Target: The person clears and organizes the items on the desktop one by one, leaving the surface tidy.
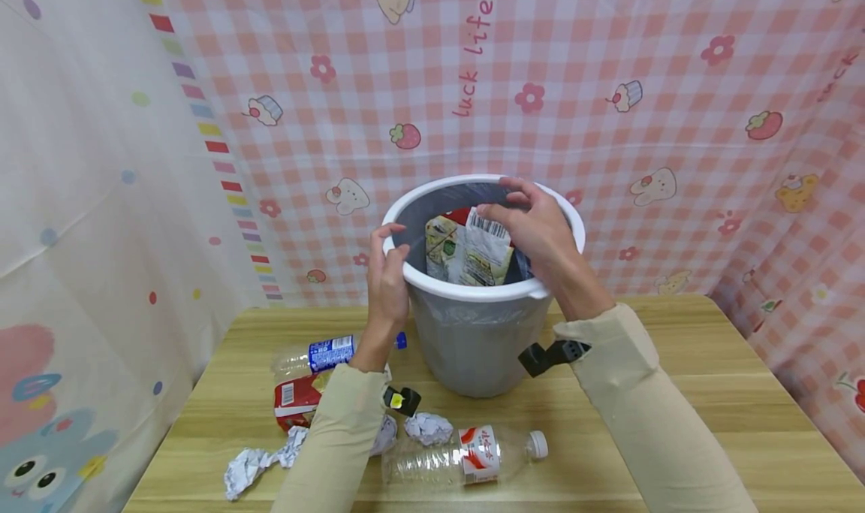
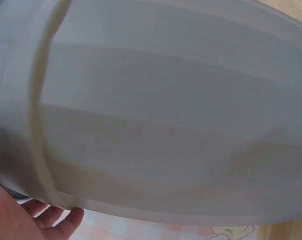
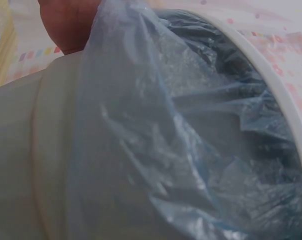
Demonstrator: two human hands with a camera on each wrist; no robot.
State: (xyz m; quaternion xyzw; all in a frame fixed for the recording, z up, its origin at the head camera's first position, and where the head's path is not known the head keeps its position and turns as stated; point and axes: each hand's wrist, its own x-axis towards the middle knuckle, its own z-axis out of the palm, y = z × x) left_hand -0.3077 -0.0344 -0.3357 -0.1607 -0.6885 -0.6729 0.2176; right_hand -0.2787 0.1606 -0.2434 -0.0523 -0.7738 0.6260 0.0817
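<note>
Curtain in pink check fills 12 o'clock behind a wood-grain table. Upright on the table is a grey bin with a white rim, and a thin translucent liner lies inside it and drapes over part of the rim.

2 arms in beige sleeves reach forward to the bin. At its 2 o'clock, the right hand hangs over the mouth, fingers loosely bent and parted from the thumb; I cannot tell whether the thumb touches the wrapper beside it. At the bin's 9 o'clock, the left hand grips the rim, thumb and index finger hooked over the top, 3 fingertips showing against the outer wall in the left wrist view.

Low at 6 o'clock from the bin, a red-label bottle lies on its side, white cap toward 3 o'clock. At 9 o'clock, a blue-label bottle also lies flat, partly behind the left arm. Inside the bin sits the wrapper, creased, its barcode facing up. A red packet lies at 8 o'clock, and crumpled white paper is scattered from 7 to 8 o'clock.
</note>
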